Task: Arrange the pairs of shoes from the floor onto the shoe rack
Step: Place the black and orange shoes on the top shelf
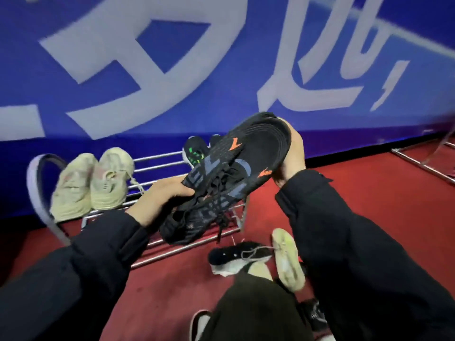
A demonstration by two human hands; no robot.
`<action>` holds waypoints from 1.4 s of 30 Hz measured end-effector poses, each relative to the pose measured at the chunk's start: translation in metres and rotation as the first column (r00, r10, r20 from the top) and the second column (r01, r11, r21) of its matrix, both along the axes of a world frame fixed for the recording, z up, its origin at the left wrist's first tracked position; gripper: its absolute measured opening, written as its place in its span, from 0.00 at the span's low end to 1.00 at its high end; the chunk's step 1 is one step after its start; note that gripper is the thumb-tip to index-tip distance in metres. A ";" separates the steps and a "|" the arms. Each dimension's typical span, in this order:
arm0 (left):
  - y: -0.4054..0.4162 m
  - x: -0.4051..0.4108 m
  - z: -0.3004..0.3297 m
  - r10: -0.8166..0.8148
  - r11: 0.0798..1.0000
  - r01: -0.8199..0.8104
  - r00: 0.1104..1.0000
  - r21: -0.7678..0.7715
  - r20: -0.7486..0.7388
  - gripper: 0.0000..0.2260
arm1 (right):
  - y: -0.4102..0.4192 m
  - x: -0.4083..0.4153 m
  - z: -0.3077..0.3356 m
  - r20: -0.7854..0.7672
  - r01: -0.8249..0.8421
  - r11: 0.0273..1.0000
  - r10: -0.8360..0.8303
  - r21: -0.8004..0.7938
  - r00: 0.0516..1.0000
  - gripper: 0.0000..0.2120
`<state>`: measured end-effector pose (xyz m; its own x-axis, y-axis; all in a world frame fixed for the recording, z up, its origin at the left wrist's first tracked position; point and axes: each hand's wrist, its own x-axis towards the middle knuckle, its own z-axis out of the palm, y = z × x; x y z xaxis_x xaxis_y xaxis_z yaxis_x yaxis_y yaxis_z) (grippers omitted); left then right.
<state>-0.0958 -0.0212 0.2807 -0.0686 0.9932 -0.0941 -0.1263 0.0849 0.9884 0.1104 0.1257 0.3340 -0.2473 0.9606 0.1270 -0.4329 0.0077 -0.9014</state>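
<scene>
I hold a pair of black sneakers (231, 173) with orange marks and loose laces in the air above the metal shoe rack (157, 166). My left hand (160, 198) grips them at the tongue end, and my right hand (293, 158) grips the sole end. A pair of cream sneakers (93, 183) stands on the rack's left side. A pair of black shoes with green marks (197, 151) sits at the rack's far right, partly hidden by the held pair.
On the red floor below lie a black shoe with grey laces (234, 254) and a pale shoe (286, 259) on its side. More dark shoes (312, 313) show near my knee. A blue wall banner (221, 57) stands behind the rack. A second metal frame (423, 163) is at right.
</scene>
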 end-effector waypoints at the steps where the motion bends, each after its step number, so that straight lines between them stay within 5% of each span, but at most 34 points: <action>1: -0.009 -0.006 0.006 0.063 0.998 -0.063 0.998 -0.003 -0.006 0.19 | -0.006 -0.021 0.011 -0.077 -0.115 0.989 0.108 -0.092 0.991 0.08; 3: -0.023 -0.019 0.009 0.215 0.976 -0.215 0.976 0.018 -0.026 0.04 | -0.013 -0.063 0.019 -0.090 -0.201 0.962 0.187 -0.187 0.978 0.10; 6: -0.029 -0.040 0.006 0.377 0.926 -0.376 0.923 -0.021 0.085 0.12 | -0.017 -0.118 0.006 0.141 -0.225 0.962 0.248 -0.157 0.958 0.12; 8: -0.034 -0.053 0.011 0.417 0.909 -0.402 0.888 -0.112 0.193 0.17 | -0.032 -0.142 -0.021 0.413 -0.349 0.914 0.405 -0.206 0.816 0.12; 11: -0.038 -0.070 0.011 0.519 0.854 -0.504 0.813 -0.127 0.262 0.18 | -0.060 -0.167 -0.061 0.468 -0.534 0.762 0.646 -0.365 0.603 0.12; 14: -0.039 -0.089 -0.001 0.559 0.825 -0.559 0.783 -0.088 0.271 0.21 | -0.065 -0.195 -0.088 0.513 -0.465 0.820 0.572 -0.334 0.641 0.14; 18: -0.030 -0.124 -0.019 0.777 0.610 -0.790 0.611 0.062 0.150 0.09 | -0.053 -0.212 -0.111 0.552 -0.310 0.901 0.431 -0.303 0.714 0.12; 22: -0.027 -0.149 -0.037 0.849 0.492 -0.871 0.479 -0.002 0.221 0.10 | -0.028 -0.222 -0.126 0.633 -0.175 0.964 0.262 -0.198 0.728 0.10; 28: -0.018 -0.154 -0.046 0.874 0.474 -0.877 0.458 -0.082 0.161 0.11 | -0.012 -0.242 -0.138 0.748 -0.201 0.979 0.160 -0.035 0.644 0.18; 32: -0.008 -0.153 -0.050 0.840 0.535 -0.841 0.518 -0.080 0.162 0.09 | -0.010 -0.261 -0.147 0.760 -0.141 0.989 0.122 -0.041 0.638 0.18; 39: -0.001 -0.164 -0.071 0.842 0.538 -0.834 0.527 -0.119 0.113 0.16 | -0.014 -0.267 -0.150 0.957 -0.246 0.959 -0.070 0.142 0.281 0.18; 42: 0.002 -0.160 -0.069 0.841 0.541 -0.834 0.532 -0.110 0.098 0.17 | -0.012 -0.261 -0.150 0.965 -0.283 0.940 -0.125 0.190 0.231 0.18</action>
